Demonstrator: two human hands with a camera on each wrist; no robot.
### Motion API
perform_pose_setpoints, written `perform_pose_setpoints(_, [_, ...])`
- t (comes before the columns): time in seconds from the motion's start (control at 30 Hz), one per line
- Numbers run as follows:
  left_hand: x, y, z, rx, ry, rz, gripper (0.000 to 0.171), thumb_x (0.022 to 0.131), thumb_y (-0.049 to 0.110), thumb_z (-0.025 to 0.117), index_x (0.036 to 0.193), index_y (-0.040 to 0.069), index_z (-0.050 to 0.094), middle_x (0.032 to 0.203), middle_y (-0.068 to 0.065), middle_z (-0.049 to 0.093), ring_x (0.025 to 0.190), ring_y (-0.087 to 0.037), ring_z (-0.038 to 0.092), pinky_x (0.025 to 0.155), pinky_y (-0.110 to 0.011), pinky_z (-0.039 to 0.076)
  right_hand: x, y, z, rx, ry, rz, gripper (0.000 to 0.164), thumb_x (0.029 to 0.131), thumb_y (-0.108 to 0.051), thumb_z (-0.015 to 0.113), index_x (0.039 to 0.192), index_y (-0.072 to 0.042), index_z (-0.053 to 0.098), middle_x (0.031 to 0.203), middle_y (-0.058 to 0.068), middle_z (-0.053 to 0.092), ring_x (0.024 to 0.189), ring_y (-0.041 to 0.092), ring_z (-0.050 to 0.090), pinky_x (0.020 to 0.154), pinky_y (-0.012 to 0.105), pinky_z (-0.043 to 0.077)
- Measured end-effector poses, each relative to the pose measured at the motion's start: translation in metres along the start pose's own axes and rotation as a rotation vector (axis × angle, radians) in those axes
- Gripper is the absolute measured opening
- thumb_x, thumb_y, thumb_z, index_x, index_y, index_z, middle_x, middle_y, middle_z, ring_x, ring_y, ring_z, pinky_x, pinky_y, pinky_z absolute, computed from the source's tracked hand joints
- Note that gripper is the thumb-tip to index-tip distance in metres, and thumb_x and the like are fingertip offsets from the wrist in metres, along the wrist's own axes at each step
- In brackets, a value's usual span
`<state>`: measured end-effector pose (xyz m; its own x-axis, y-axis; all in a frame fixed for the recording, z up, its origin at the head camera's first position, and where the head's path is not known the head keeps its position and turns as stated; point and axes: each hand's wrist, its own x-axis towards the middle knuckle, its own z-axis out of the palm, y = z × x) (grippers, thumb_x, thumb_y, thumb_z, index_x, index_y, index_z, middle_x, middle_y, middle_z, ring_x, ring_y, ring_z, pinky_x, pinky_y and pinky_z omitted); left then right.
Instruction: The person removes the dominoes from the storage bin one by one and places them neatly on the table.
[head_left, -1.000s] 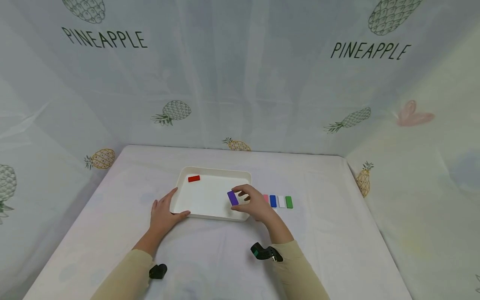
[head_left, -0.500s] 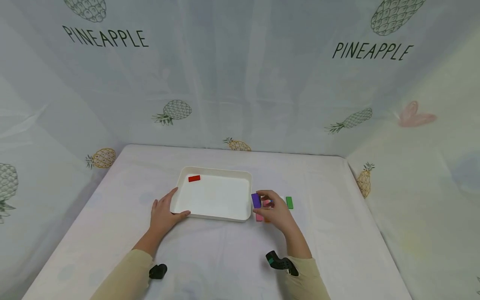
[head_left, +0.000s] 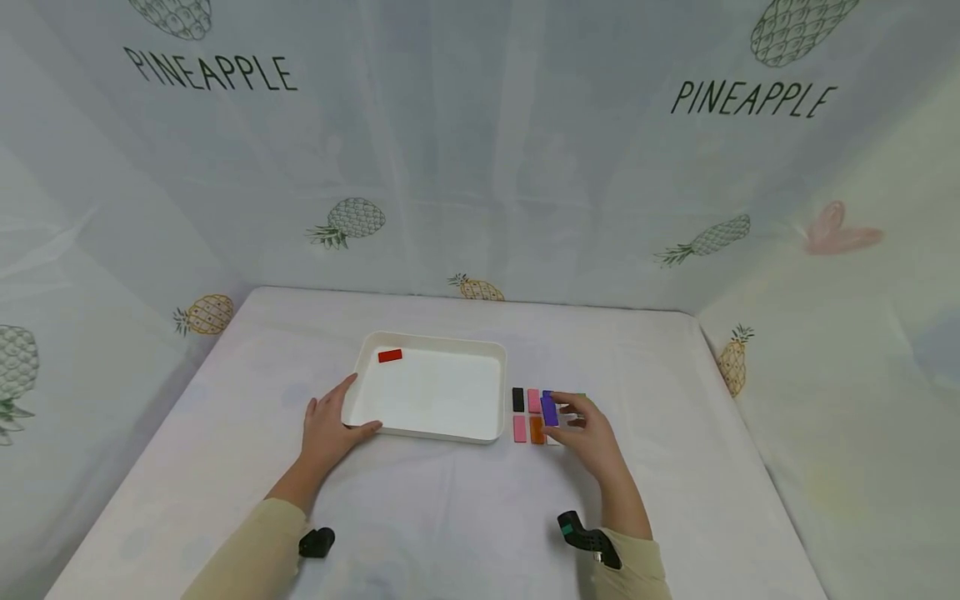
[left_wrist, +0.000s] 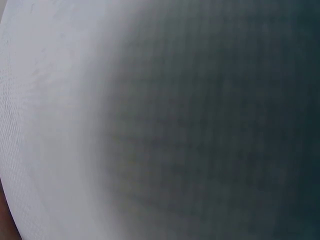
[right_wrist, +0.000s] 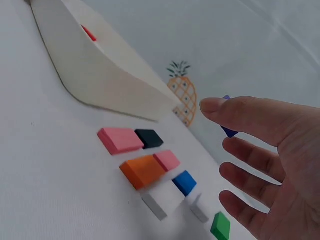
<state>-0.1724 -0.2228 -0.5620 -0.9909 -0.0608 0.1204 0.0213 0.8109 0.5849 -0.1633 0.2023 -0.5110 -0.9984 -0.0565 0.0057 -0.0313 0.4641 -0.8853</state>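
Note:
My right hand (head_left: 592, 437) pinches a purple block (head_left: 549, 411) between thumb and fingers, held above the small coloured blocks right of the tray. In the right wrist view the thumb covers most of this purple block (right_wrist: 230, 132). My left hand (head_left: 326, 427) rests at the near left corner of a white tray (head_left: 442, 400), fingers along its left side and thumb at the front rim. One red block (head_left: 390, 356) lies inside, near the far left corner. The left wrist view is mostly filled by dark, blurred fabric.
Beside the tray, two short rows hold a black block (head_left: 518, 399), pink blocks (head_left: 533, 401), an orange block (head_left: 536, 430), a blue block (right_wrist: 185, 183), white blocks (right_wrist: 165, 197) and a green block (right_wrist: 220, 227). A pineapple-print curtain (head_left: 480, 167) hangs behind the table.
My right hand has carried the purple block rightward, from over the tray to over the block rows. The left hand, tray and red block have stayed put.

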Motion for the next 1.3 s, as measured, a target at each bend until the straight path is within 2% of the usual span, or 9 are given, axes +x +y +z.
perform_pose_setpoints(0.17, [0.0, 0.003, -0.001, 0.003, -0.012, -0.016, 0.1, 0.073, 0.043, 0.082, 0.151, 0.008, 0.031, 0.149, -0.021, 0.037, 0.134, -0.044, 0.031, 0.112, -0.061, 0.003, -0.001, 0.01, -0.008, -0.028, 0.013, 0.026, 0.057, 0.078, -0.011, 0.082, 0.131, -0.009, 0.059, 0.126, 0.011, 0.057, 0.114, 0.03, 0.053, 0.098, 0.048, 0.045])
perform_pose_setpoints(0.37, [0.001, 0.003, -0.001, 0.012, -0.021, -0.019, 0.1, 0.073, 0.043, 0.082, 0.151, 0.008, 0.029, 0.149, -0.021, 0.037, 0.134, -0.044, 0.03, 0.113, -0.061, 0.003, -0.006, 0.021, -0.017, -0.093, 0.043, 0.055, 0.057, 0.08, -0.01, 0.08, 0.133, -0.008, 0.058, 0.116, 0.012, 0.059, 0.105, 0.027, 0.052, 0.092, 0.043, 0.046])
perform_pose_setpoints(0.63, [0.002, 0.001, -0.002, 0.001, -0.01, -0.004, 0.101, 0.072, 0.044, 0.083, 0.151, 0.008, 0.031, 0.149, -0.022, 0.038, 0.134, -0.045, 0.031, 0.112, -0.061, 0.003, -0.005, 0.033, -0.019, -0.075, 0.039, 0.084, 0.055, 0.08, -0.008, 0.08, 0.131, -0.006, 0.059, 0.114, 0.014, 0.06, 0.1, 0.029, 0.052, 0.091, 0.044, 0.046])
perform_pose_setpoints(0.8, [0.003, 0.001, 0.0, 0.002, -0.012, -0.001, 0.102, 0.072, 0.045, 0.083, 0.151, 0.008, 0.03, 0.148, -0.022, 0.038, 0.134, -0.044, 0.031, 0.112, -0.061, 0.004, -0.005, 0.041, -0.02, -0.093, 0.046, 0.108, 0.056, 0.079, -0.008, 0.08, 0.131, -0.007, 0.06, 0.113, 0.013, 0.06, 0.098, 0.027, 0.052, 0.086, 0.037, 0.047])
perform_pose_setpoints(1.03, [0.003, 0.002, -0.001, -0.001, -0.012, -0.008, 0.101, 0.072, 0.043, 0.083, 0.151, 0.007, 0.03, 0.149, -0.022, 0.038, 0.134, -0.044, 0.031, 0.112, -0.062, 0.004, -0.005, 0.054, -0.019, -0.102, 0.064, 0.07, 0.055, 0.076, -0.007, 0.082, 0.127, -0.003, 0.061, 0.108, 0.012, 0.06, 0.094, 0.024, 0.051, 0.076, 0.024, 0.045])
perform_pose_setpoints(1.3, [0.001, 0.003, -0.003, 0.005, -0.03, -0.029, 0.101, 0.073, 0.044, 0.082, 0.151, 0.007, 0.029, 0.149, -0.024, 0.036, 0.134, -0.045, 0.03, 0.112, -0.062, 0.004, -0.005, 0.056, -0.016, -0.141, 0.058, 0.098, 0.053, 0.074, -0.006, 0.084, 0.122, -0.001, 0.064, 0.105, 0.01, 0.057, 0.093, 0.024, 0.048, 0.077, 0.027, 0.044])
